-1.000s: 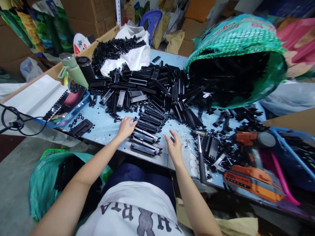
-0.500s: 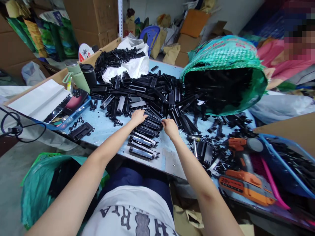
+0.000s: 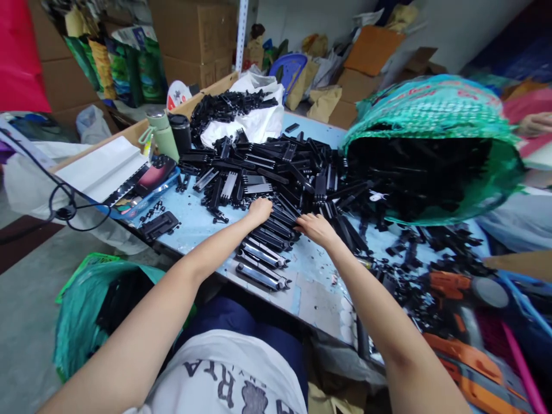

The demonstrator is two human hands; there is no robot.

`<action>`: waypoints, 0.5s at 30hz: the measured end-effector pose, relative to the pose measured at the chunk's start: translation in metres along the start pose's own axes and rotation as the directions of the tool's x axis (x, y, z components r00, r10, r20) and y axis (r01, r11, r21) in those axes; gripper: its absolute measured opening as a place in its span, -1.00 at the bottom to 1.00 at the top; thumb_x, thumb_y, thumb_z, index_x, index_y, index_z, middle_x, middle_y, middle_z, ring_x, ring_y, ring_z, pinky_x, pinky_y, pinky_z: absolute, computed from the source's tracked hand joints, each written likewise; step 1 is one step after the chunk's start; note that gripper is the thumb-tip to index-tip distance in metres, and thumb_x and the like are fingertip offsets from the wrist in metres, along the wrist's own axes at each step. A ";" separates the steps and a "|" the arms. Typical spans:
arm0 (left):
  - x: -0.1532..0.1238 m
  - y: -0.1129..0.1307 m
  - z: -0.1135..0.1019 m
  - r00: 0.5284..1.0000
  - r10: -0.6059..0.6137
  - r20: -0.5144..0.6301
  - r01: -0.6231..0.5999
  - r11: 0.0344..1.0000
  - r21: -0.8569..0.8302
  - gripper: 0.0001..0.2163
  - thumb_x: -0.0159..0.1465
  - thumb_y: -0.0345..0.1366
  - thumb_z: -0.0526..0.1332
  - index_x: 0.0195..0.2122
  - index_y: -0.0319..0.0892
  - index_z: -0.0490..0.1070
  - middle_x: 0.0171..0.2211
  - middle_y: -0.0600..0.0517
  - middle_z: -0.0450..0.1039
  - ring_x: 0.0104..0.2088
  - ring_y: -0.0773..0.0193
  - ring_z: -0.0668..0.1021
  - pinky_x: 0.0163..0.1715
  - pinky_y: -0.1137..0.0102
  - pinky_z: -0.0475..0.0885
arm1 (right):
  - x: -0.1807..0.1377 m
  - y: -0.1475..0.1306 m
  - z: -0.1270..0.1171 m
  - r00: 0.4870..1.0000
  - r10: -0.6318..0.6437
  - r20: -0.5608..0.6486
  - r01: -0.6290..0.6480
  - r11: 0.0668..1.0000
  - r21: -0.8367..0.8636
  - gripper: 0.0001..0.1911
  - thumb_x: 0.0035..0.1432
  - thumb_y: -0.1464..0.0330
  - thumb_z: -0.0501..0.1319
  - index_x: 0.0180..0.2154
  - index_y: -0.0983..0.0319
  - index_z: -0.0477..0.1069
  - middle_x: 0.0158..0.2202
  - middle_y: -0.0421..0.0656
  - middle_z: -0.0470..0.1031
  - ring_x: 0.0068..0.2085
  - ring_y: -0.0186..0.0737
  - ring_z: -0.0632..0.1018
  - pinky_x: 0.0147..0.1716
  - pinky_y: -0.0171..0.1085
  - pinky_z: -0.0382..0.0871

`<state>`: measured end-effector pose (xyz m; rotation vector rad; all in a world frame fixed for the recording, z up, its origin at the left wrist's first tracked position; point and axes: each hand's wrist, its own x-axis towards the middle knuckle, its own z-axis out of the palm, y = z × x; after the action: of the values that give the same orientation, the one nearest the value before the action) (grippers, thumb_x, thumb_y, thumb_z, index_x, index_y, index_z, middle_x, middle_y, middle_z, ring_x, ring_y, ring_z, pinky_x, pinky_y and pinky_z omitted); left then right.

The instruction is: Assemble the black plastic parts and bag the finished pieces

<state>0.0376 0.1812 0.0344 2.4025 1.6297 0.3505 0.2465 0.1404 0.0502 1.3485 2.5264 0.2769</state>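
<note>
A row of long black plastic bars (image 3: 266, 246) lies side by side on the light blue table (image 3: 194, 221), running from the near edge back into a big heap of black plastic parts (image 3: 276, 167). My left hand (image 3: 260, 209) rests with curled fingers on the far left end of this row. My right hand (image 3: 316, 227) touches the far right end of the same bars, fingers bent down onto them. What either hand grips is hidden under the fingers.
A green woven sack (image 3: 431, 144) full of black parts lies open at the right. An orange cordless drill (image 3: 452, 293) sits near right. A green bottle (image 3: 163, 133), black cup (image 3: 181, 132), blue tray (image 3: 146, 184) and white bag (image 3: 254, 118) stand at left and back. A green bag (image 3: 92, 305) hangs below.
Both hands reached forward from the near bars to the far end of the row, by the heap. My right hand went from open above the table to pressed on the bars. The view shifted.
</note>
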 end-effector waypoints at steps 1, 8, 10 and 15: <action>-0.002 -0.002 -0.004 1.000 -0.004 -0.009 0.004 1.000 -0.001 -0.73 0.26 -0.21 0.13 -0.24 -0.32 0.49 -0.20 -0.22 0.47 -0.11 0.07 0.49 -0.14 0.33 0.36 | -0.001 0.001 0.002 1.000 -0.002 -0.017 0.002 1.000 -0.003 -0.65 0.30 0.20 -0.05 -0.15 0.25 0.40 -0.21 -0.02 0.45 -0.17 -0.11 0.39 -0.31 -0.22 0.07; -0.051 -0.127 -0.072 0.847 -0.253 -0.467 0.232 0.967 -0.103 -0.58 0.28 -0.11 0.04 0.06 -0.29 0.25 -0.03 -0.22 0.34 0.03 0.03 0.36 0.04 0.23 0.22 | -0.044 -0.022 0.025 0.926 0.185 -0.330 -0.129 0.974 0.185 -0.47 0.27 0.09 -0.08 0.13 0.25 0.23 -0.01 0.04 0.39 -0.11 -0.05 0.39 -0.22 -0.16 0.21; -0.073 -0.187 -0.096 0.716 -0.427 -0.552 0.447 0.888 -0.108 -0.51 0.25 -0.11 0.05 0.10 -0.35 0.17 0.03 -0.30 0.27 0.07 -0.06 0.30 0.07 0.17 0.17 | -0.063 -0.034 0.035 0.892 0.225 -0.392 -0.117 0.953 0.280 -0.47 0.26 0.09 -0.07 0.10 0.27 0.25 -0.04 0.04 0.40 -0.10 -0.05 0.40 -0.19 -0.16 0.25; -0.110 -0.287 -0.127 0.659 -0.635 -0.404 0.682 0.730 -0.035 -0.26 0.10 0.04 0.15 0.15 -0.44 0.07 0.07 -0.40 0.19 0.10 -0.19 0.25 0.07 0.11 0.15 | -0.095 -0.054 0.049 0.830 0.307 -0.466 -0.082 0.893 0.442 -0.53 0.25 0.13 -0.01 0.05 0.30 0.31 -0.12 0.04 0.42 -0.11 -0.07 0.43 -0.15 -0.16 0.32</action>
<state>-0.2944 0.1886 0.0577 1.6655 2.6299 0.6283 0.2699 0.0333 0.0019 1.9314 3.0139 0.1827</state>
